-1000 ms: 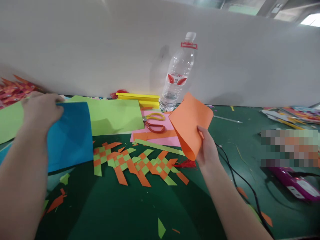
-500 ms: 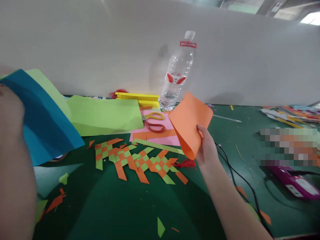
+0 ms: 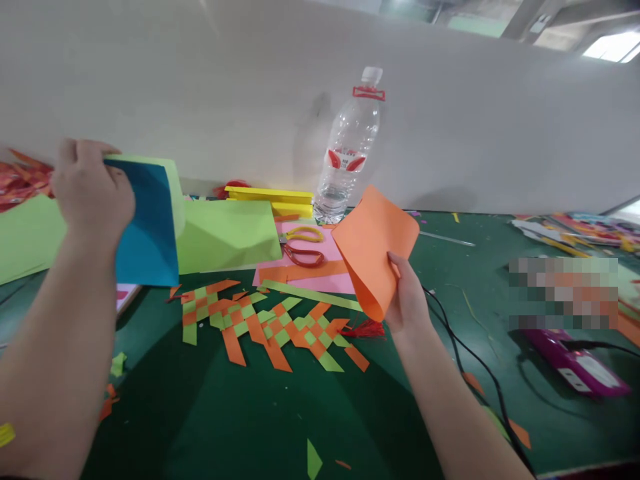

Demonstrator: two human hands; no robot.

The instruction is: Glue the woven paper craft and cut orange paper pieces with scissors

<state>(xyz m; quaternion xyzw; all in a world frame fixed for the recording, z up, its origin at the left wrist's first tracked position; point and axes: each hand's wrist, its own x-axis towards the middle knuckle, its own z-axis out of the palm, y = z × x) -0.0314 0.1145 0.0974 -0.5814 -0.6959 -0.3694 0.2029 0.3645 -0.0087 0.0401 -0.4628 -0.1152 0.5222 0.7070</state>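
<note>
At the left, my left hand is closed on a blue sheet of paper, with a light green sheet showing behind it. My right hand grips an orange sheet of paper, bent over into a loose fold, thumb on the near face. Below and between the hands lies a woven orange and green paper strip piece with a red tassel at its right end. Scissors with one yellow and one red handle rest on pink paper behind it.
A clear plastic bottle leans against the pale wall. A yellow folded strip and green sheets lie left of it. At the right are a black cable, a purple power strip and paper scraps.
My left hand has come into full view, moving right and holding the blue and green sheets more upright. My right hand keeps the orange sheet nearly in place; the view shifts slightly.
</note>
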